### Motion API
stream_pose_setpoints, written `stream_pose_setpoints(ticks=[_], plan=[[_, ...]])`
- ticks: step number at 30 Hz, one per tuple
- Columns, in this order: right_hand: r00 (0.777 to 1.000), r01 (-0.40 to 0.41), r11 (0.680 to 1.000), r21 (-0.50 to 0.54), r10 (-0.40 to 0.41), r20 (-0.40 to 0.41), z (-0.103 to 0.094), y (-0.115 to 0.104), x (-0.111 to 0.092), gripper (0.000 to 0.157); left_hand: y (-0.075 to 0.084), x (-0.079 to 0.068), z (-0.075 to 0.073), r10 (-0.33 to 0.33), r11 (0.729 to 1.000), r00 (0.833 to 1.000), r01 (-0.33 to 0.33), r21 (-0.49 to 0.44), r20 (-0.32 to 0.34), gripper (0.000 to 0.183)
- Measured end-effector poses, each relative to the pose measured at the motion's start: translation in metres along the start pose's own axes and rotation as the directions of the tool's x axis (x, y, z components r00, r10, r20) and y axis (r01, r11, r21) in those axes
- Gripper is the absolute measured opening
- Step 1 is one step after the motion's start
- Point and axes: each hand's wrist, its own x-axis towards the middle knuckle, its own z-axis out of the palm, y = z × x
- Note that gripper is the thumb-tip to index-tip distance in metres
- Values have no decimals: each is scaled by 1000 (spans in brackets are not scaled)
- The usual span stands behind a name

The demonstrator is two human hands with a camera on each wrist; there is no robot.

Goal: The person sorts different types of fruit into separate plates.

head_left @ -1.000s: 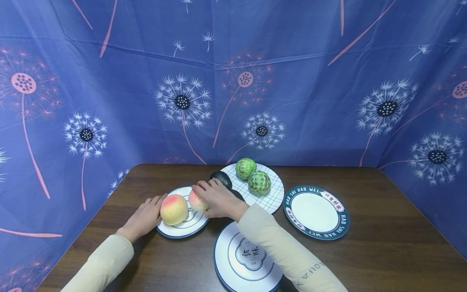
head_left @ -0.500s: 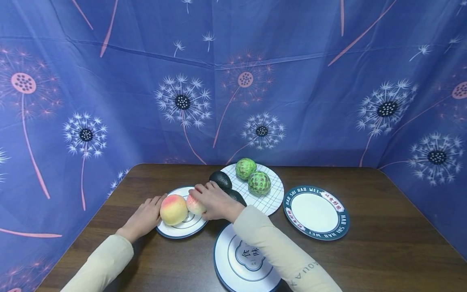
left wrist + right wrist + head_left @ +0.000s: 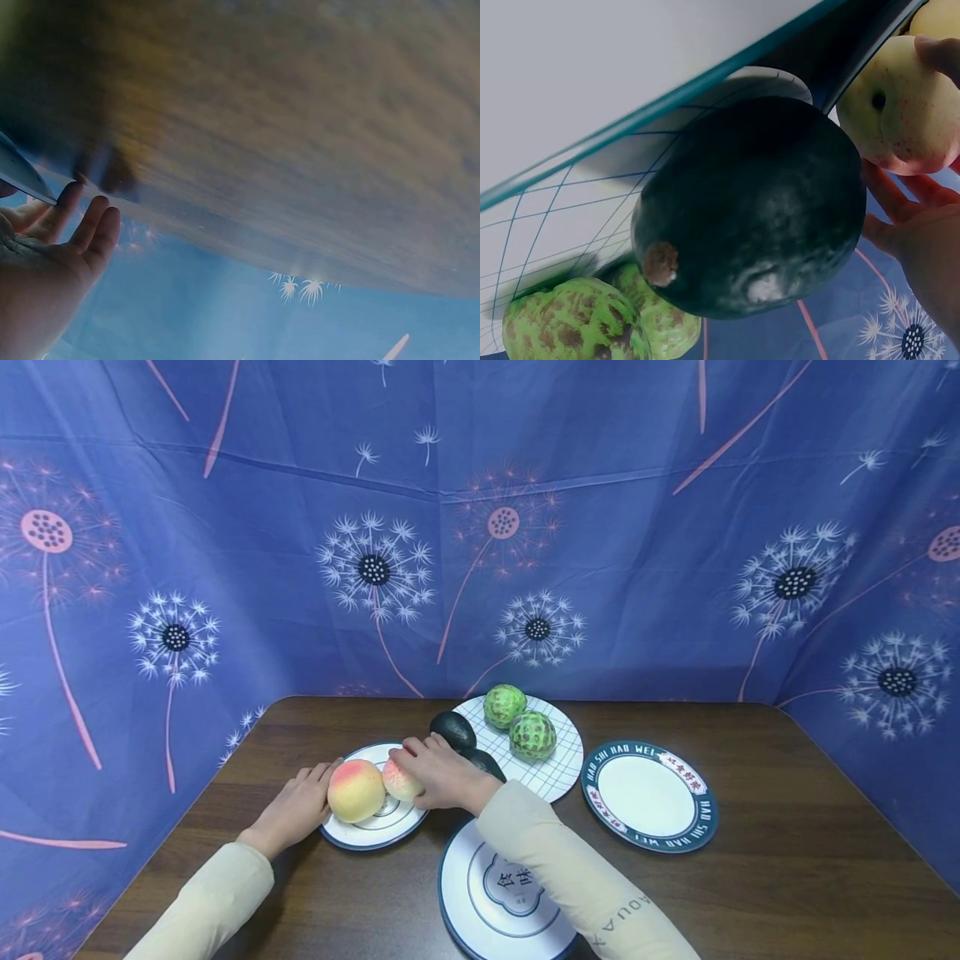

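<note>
My right hand grips a pale pink peach over the right side of a small white plate with a dark blue rim. In the right wrist view, thumb and fingers are round that peach. A larger yellow-red peach lies on the plate's left part, close beside it. My left hand rests at the plate's left edge next to the larger peach. In the left wrist view, fairly straight fingers touch the plate's rim; the thumb is mostly hidden.
Behind my right hand, a grid-patterned plate bears two dark avocados and two bumpy green fruits. A teal-rimmed plate stands to the right. Stacked white plates sit in front, below my right forearm. Blue cloth hangs behind the table.
My right hand has shifted slightly left with the small peach, nearer the larger one, uncovering more of the avocados. My left hand has stayed at the plate's edge.
</note>
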Motion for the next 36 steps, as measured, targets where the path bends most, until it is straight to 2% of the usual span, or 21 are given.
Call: stream_pose_setpoints(ticks=[12, 23, 30, 36], plan=[[1000, -27, 996, 82, 28, -13, 1, 3, -1, 72, 1, 0, -1, -33, 999, 999, 34, -27, 26, 49], [1000, 2, 1000, 14, -1, -27, 5, -1, 2, 73, -1, -3, -5, -43, 997, 999, 44, -65, 10, 49], [1000, 7, 1000, -22, -7, -24, 5, -3, 4, 74, 1, -5, -9, -59, 994, 998, 61, -92, 24, 50], [1000, -9, 1000, -8, 9, -10, 6, -4, 4, 75, 0, -6, -9, -60, 993, 998, 63, -102, 26, 50]])
